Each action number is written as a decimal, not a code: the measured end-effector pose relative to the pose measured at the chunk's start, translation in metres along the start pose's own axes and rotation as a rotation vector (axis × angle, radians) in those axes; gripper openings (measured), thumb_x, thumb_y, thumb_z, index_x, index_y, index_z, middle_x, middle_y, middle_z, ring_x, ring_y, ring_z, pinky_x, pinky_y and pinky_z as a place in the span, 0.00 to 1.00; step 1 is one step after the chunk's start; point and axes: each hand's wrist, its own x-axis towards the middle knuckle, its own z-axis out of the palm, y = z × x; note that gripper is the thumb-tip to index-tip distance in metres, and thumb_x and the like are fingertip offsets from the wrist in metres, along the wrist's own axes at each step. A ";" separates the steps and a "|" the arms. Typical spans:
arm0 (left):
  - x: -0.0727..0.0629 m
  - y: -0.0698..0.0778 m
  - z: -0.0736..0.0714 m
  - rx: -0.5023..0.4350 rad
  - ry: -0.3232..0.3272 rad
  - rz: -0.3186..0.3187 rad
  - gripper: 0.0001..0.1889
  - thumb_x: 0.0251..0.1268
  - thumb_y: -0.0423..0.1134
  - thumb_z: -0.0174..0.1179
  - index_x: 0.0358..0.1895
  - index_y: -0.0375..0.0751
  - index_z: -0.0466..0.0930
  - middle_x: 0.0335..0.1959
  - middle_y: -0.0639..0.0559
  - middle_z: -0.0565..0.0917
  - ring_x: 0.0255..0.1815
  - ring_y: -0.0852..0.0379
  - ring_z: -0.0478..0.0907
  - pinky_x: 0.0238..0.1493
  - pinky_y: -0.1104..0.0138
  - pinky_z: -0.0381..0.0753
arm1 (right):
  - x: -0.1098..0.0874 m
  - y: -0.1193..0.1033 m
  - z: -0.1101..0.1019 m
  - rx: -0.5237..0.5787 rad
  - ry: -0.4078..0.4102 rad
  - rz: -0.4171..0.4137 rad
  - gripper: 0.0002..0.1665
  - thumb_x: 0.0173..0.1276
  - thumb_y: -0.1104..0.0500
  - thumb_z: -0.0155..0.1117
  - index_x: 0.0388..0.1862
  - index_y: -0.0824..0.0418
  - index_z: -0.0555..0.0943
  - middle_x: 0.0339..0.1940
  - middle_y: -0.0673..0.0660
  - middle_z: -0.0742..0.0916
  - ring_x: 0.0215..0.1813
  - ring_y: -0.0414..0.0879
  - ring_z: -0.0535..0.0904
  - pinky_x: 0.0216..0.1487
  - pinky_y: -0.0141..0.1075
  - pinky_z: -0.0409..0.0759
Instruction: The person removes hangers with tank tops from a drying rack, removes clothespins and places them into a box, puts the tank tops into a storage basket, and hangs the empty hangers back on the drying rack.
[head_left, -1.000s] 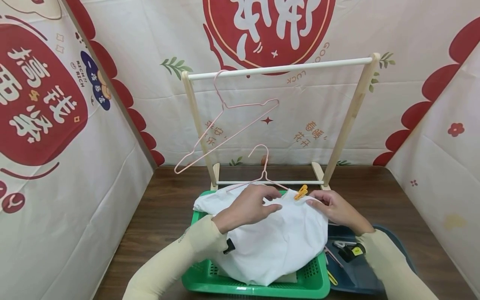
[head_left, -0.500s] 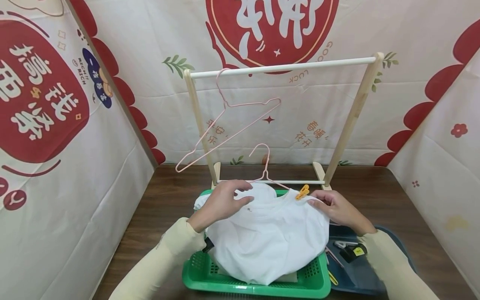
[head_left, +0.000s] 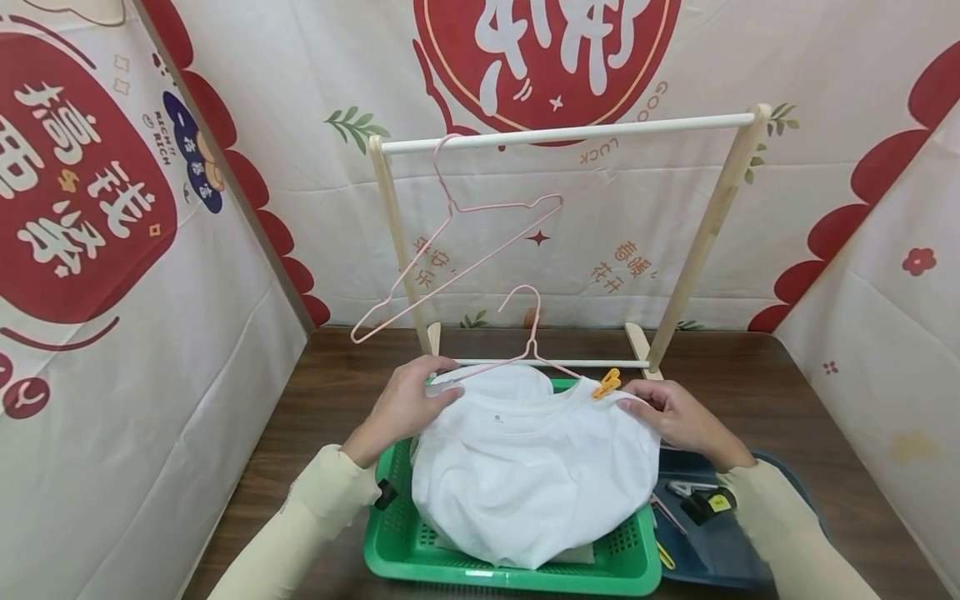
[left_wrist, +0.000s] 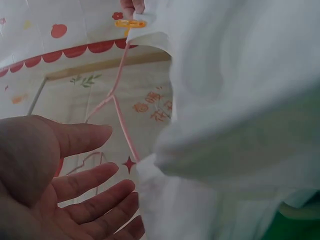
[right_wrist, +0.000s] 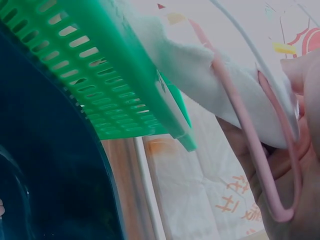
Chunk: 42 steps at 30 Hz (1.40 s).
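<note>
A white T-shirt (head_left: 525,467) lies bunched over the green basket (head_left: 480,577), its neckline facing the back. A pink hanger (head_left: 532,340) is inside it, the hook standing above the collar. An orange clothespin (head_left: 606,384) sits at the right shoulder. My right hand (head_left: 678,421) pinches that shoulder; in the right wrist view the looped hanger end (right_wrist: 282,212) lies against the fingers. At the left shoulder is my left hand (head_left: 401,400), with thumb and fingers apart. In the left wrist view its fingers (left_wrist: 102,200) extend beside the cloth, gripping nothing.
Behind the basket stands a wooden rack with a white top bar (head_left: 570,133). Another pink hanger (head_left: 453,207) hangs on its left part. Right of the basket is a dark blue tray (head_left: 712,554) holding clips, including a yellow one (head_left: 665,556). Printed cloth walls surround the table (head_left: 277,475).
My left hand has moved left from above the shirt's middle to its left shoulder, and the left part of the shirt now lies drawn in. The right hand stays at the right shoulder.
</note>
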 end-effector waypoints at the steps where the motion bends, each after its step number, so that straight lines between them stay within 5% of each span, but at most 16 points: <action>1: -0.001 -0.002 -0.001 -0.006 -0.010 -0.022 0.19 0.61 0.39 0.69 0.55 0.39 0.82 0.54 0.45 0.83 0.58 0.46 0.79 0.61 0.51 0.75 | 0.000 0.000 0.000 -0.001 0.000 -0.004 0.08 0.75 0.66 0.57 0.48 0.64 0.81 0.32 0.53 0.86 0.24 0.45 0.84 0.24 0.39 0.83; 6: -0.003 -0.012 -0.001 -0.022 -0.056 -0.090 0.20 0.62 0.41 0.69 0.57 0.39 0.81 0.56 0.44 0.83 0.58 0.45 0.78 0.62 0.50 0.74 | 0.000 -0.002 -0.002 -0.005 -0.004 -0.018 0.09 0.74 0.68 0.56 0.49 0.65 0.81 0.32 0.53 0.86 0.24 0.44 0.84 0.24 0.39 0.83; 21: -0.007 -0.033 0.003 -0.039 -0.073 -0.060 0.06 0.65 0.36 0.65 0.43 0.41 0.88 0.45 0.48 0.88 0.48 0.51 0.83 0.52 0.54 0.79 | -0.001 -0.004 0.000 0.017 -0.002 -0.027 0.09 0.74 0.68 0.57 0.48 0.64 0.81 0.34 0.54 0.87 0.25 0.45 0.85 0.25 0.40 0.83; 42: -0.009 -0.035 0.005 -0.091 -0.051 -0.087 0.10 0.68 0.34 0.63 0.48 0.38 0.87 0.45 0.45 0.87 0.49 0.48 0.82 0.54 0.50 0.78 | 0.005 -0.020 0.005 -0.172 0.176 0.045 0.10 0.66 0.61 0.70 0.46 0.60 0.83 0.41 0.58 0.87 0.27 0.41 0.82 0.27 0.34 0.83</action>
